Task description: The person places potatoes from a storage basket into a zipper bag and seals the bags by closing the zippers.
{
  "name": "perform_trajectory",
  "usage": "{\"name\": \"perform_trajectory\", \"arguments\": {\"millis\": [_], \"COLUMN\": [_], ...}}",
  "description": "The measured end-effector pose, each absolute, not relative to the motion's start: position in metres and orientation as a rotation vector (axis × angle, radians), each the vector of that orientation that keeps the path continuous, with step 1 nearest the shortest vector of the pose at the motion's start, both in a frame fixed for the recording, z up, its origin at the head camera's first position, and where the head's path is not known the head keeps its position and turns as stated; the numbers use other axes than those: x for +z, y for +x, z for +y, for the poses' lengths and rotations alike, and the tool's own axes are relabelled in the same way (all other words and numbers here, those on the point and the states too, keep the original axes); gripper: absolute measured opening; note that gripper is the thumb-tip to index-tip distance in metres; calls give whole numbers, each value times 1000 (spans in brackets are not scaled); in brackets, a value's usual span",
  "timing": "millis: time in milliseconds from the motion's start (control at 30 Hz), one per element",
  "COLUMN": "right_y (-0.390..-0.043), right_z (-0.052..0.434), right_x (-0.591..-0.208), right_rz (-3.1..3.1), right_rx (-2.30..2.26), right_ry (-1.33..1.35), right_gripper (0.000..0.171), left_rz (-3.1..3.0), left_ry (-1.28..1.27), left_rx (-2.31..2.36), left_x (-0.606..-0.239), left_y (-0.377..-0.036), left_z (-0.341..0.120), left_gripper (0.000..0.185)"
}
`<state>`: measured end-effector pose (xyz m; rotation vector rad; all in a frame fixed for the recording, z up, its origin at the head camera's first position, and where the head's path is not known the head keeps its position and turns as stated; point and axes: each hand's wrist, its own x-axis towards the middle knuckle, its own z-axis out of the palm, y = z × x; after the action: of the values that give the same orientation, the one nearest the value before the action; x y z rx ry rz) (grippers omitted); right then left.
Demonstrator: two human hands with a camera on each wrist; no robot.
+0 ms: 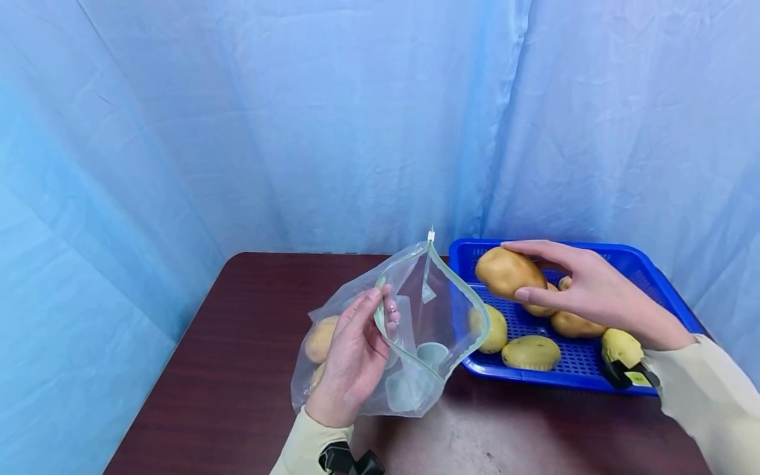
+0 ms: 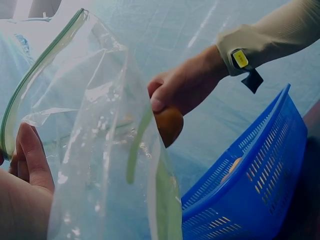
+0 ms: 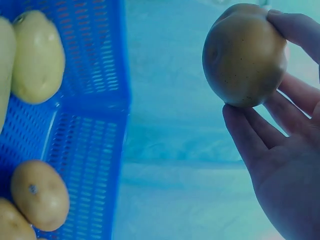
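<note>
1. Two hands are busy over a dark brown table [image 1: 237,369], with pale blue cloth [image 1: 237,132] hanging behind it.
2. Left hand [image 1: 356,353]: its fingers curl round the near rim of a clear zip bag [image 1: 415,330], thumb on one side and fingertips pinching the green-edged lip from the other, so the bag's mouth gapes toward the basket.
3. One potato in the bag [image 1: 320,338] lies low in it, to the left of that hand.
4. Right hand [image 1: 584,290]: it grips a brown potato [image 1: 509,272], fingers over the top, thumb beneath; the right wrist view shows the fingers slightly spread round it.
5. That held potato hangs above the left end of a blue basket [image 1: 653,270], just beside the bag's open mouth and apart from it.
6. Several more potatoes [image 1: 530,352] lie on the basket's floor, some under the right hand.
7. Both arms wear cream sleeves [image 1: 706,389].
</note>
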<state>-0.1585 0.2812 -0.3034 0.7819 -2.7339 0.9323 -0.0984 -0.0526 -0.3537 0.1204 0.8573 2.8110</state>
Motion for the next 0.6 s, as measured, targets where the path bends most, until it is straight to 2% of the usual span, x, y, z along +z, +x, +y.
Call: {"name": "perform_trajectory", "arguments": {"millis": [300, 600], "right_y": [-137, -121], "right_z": [278, 264], "right_x": [-289, -281], "right_rz": [-2649, -2458], "right_rx": [1008, 1267], "right_ry": [819, 914], "right_gripper": [69, 71], "left_rz": [840, 853], "left_ry": [122, 121], "left_rx": [2811, 2807], "left_x": [-355, -355], "left_y": [-101, -103], "left_z": [-50, -48], "left_gripper": [20, 19]}}
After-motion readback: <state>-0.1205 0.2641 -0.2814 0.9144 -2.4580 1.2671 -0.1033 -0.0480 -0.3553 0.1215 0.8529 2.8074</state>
